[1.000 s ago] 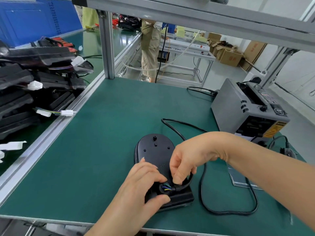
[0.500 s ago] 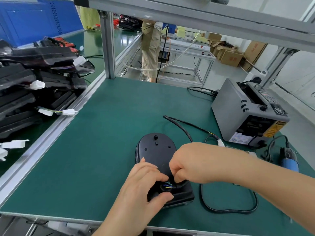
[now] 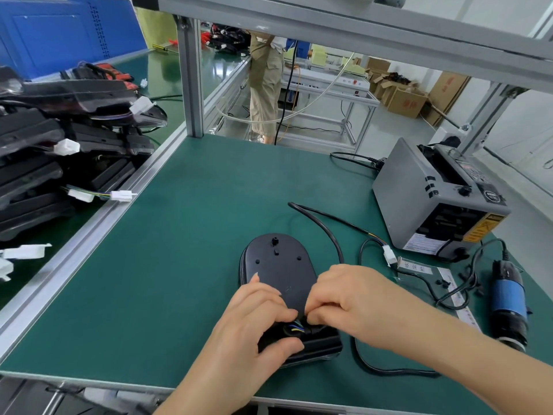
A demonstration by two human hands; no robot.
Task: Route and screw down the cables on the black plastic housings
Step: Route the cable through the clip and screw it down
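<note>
The left hand (image 3: 254, 322) comes in from the near edge. Its fingers (image 3: 266, 298) are curled over the housing's (image 3: 278, 265) near end and its thumb is pressed against the near rim, gripping it. The right hand (image 3: 350, 298) reaches in from the right, knuckles up. Its fingers are bent tight and pinch the cable (image 3: 316, 222) where coloured wires (image 3: 294, 327) leave the housing's near end.

The housing is a black, matte, oval plastic shell with small studs and holes. It lies flat on the green surface (image 3: 179, 265). The round black cable loops out to the right of it and ends in a white connector (image 3: 389, 256).

Right of the housing lies a paper strip (image 3: 419, 268) with printed characters too small to read. Beyond that stands a boxy grey machine (image 3: 443, 199) with a yellow warning label, its text illegible. A blue-banded screwdriver (image 3: 508, 301) lies farther right. Left of the housing, past an aluminium rail, more black housings are stacked (image 3: 45, 145).
</note>
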